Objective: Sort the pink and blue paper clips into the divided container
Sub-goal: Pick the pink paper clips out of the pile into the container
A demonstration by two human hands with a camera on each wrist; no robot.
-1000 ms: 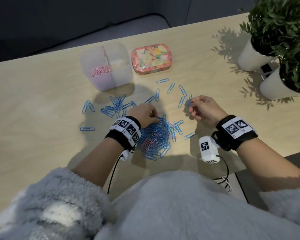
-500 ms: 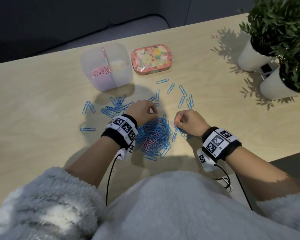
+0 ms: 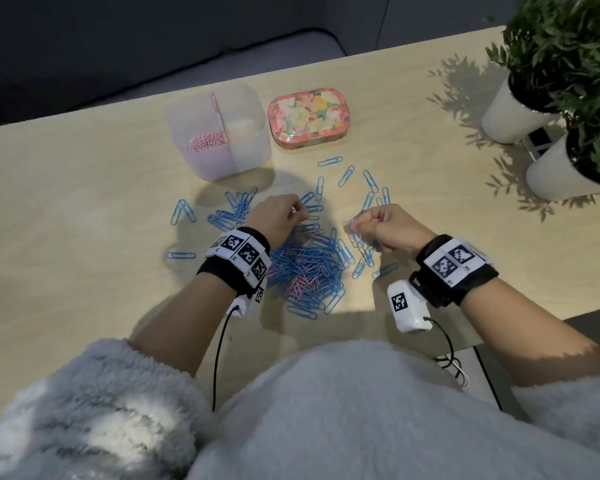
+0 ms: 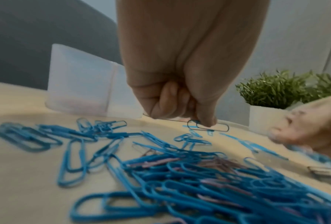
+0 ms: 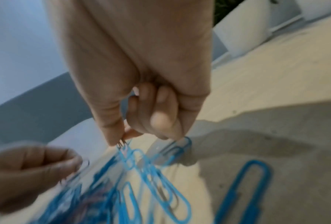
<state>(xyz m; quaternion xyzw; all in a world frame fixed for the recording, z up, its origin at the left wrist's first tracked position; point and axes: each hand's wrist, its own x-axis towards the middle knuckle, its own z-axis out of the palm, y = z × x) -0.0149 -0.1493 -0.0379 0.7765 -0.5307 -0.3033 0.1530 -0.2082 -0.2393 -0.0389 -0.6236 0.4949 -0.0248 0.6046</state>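
Note:
A heap of blue and pink paper clips (image 3: 309, 268) lies on the table between my wrists. My left hand (image 3: 297, 212) hovers over the heap's far edge with its fingers curled, pinching one pale clip (image 4: 208, 127) whose colour I cannot tell. Just right of the heap, my right hand (image 3: 355, 226) is raised and pinches a tangle of blue clips (image 5: 134, 157) between thumb and forefinger, so they dangle. The translucent divided container (image 3: 250, 147) stands behind the left hand. Pink clips (image 3: 207, 142) lie in its left compartment.
A floral tin (image 3: 307, 119) sits right of the container. Two white plant pots (image 3: 513, 112) (image 3: 561, 171) stand at the far right. Loose blue clips (image 3: 232, 213) are scattered around the hands, one alone at the left (image 3: 181, 255). The table's front edge (image 3: 499, 327) runs under my right forearm.
My right hand went from the loose clips at the right down to the heap's edge, then rose a little with blue clips dangling. My left hand stayed at the heap's far edge.

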